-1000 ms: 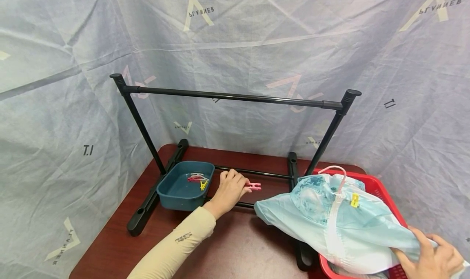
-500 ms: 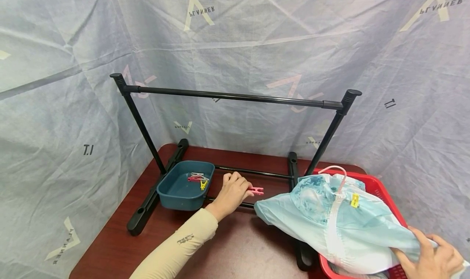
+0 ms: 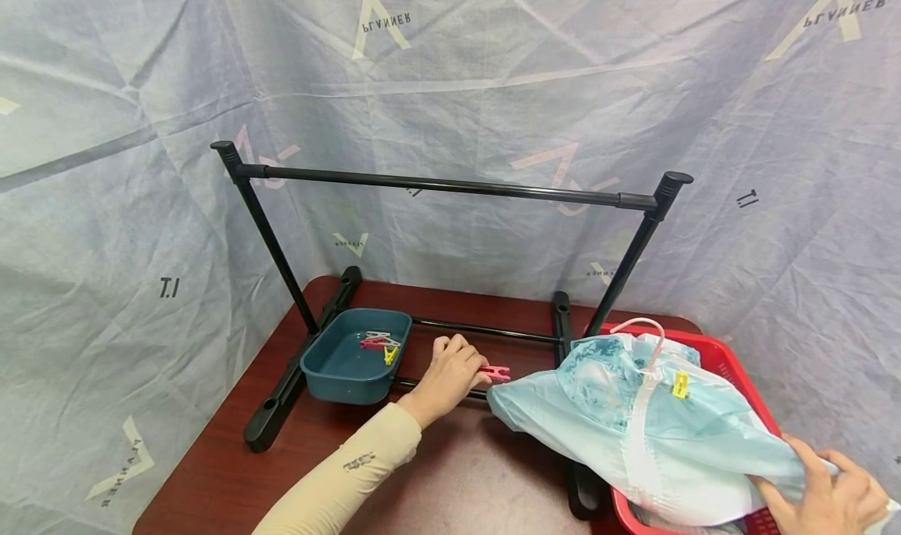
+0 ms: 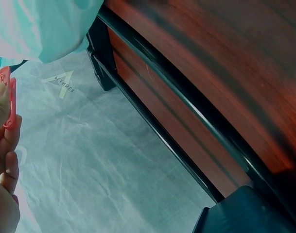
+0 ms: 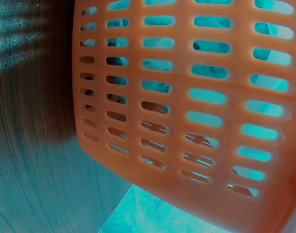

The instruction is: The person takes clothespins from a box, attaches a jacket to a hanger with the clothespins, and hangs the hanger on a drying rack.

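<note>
My left hand [image 3: 450,375] pinches a pink clothespin [image 3: 497,373] between thumb and fingers, just left of a light blue garment's edge. In the left wrist view the clothespin [image 4: 12,99] shows between the thumb and fingers. The pale blue and white garment [image 3: 676,433] lies over a red basket [image 3: 725,363], a pink hanger [image 3: 658,339] at its neck and a yellow clothespin [image 3: 680,384] on it. At the lower right, my right hand [image 3: 823,492] grips the garment's edge. The right wrist view shows only the slotted basket wall [image 5: 177,107] and table, not the hand.
A black rack [image 3: 450,184] with a raised bar stands on the dark red table [image 3: 450,472]. Inside its left foot sits a blue tray [image 3: 331,375] holding several clothespins [image 3: 380,341]. A grey printed cloth [image 3: 450,66] hangs behind.
My left hand has shifted slightly right and toward me with the pink clothespin, closer to the garment's left edge. My right hand and the garment have stayed in place.
</note>
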A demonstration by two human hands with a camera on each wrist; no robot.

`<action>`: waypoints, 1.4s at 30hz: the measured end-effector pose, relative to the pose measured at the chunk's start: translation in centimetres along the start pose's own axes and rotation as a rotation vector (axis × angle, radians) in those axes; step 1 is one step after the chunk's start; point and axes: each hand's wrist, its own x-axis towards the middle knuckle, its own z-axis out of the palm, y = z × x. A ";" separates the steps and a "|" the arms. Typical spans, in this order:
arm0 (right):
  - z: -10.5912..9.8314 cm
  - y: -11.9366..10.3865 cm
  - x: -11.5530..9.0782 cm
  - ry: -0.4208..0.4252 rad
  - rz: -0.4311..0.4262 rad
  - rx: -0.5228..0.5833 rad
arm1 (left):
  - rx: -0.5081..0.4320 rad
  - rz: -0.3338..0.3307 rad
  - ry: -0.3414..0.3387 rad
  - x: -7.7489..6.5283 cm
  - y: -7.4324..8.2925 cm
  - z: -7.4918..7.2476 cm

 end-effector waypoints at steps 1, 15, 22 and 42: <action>0.0 0.0 0.0 -0.001 -0.003 0.001 | 0.004 0.004 0.001 0.0 0.0 0.0; 0.2 0.3 0.0 0.018 -0.019 -0.011 | 0.017 0.053 0.022 0.0 0.3 0.4; 0.4 0.3 0.0 0.049 -0.026 -0.008 | 0.013 0.056 0.018 -0.1 0.3 0.5; -0.1 -0.2 0.2 -0.027 0.013 0.008 | 0.029 0.064 0.008 0.0 0.7 1.2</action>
